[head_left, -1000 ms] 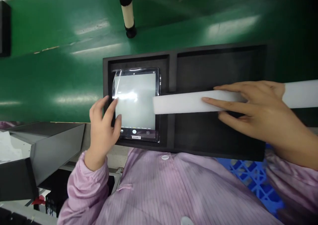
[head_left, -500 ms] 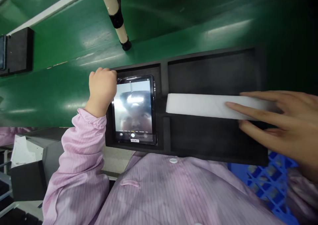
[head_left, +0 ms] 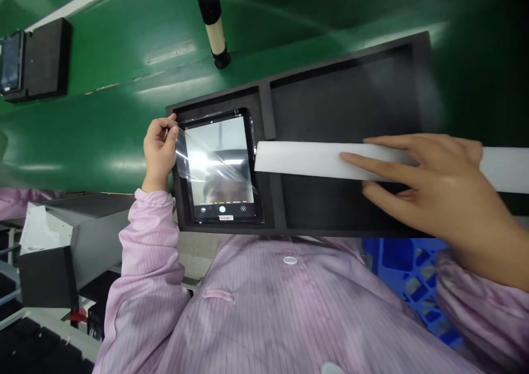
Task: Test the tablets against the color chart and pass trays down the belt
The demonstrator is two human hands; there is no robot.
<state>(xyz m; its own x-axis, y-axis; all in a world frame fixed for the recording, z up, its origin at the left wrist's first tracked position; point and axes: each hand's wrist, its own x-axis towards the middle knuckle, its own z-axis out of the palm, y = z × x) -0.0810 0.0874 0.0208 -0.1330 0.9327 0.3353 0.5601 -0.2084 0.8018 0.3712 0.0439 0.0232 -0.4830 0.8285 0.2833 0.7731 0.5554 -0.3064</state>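
A tablet [head_left: 221,167] with its camera screen lit lies in the left compartment of a black foam tray [head_left: 273,209]. My left hand [head_left: 160,142] pinches the upper left corner of a clear plastic film [head_left: 185,152], lifted off the glass on that side and still lying over the rest. My right hand [head_left: 430,175] grips a long white foam strip [head_left: 306,158] with fingers along both sides. The strip spans the tray's right compartment, its left end close to the tablet's right edge.
A beige pole with black bands [head_left: 215,32] stands on the green bench [head_left: 124,104] behind the tray. Another black foam block [head_left: 47,60] holding a tablet [head_left: 11,60] sits at far left. A blue plastic crate [head_left: 413,286] is below right.
My left hand has drawn the film's corner up from the tablet. My right hand and the white strip have shifted left, and the tray is now tilted, its right side higher in view.
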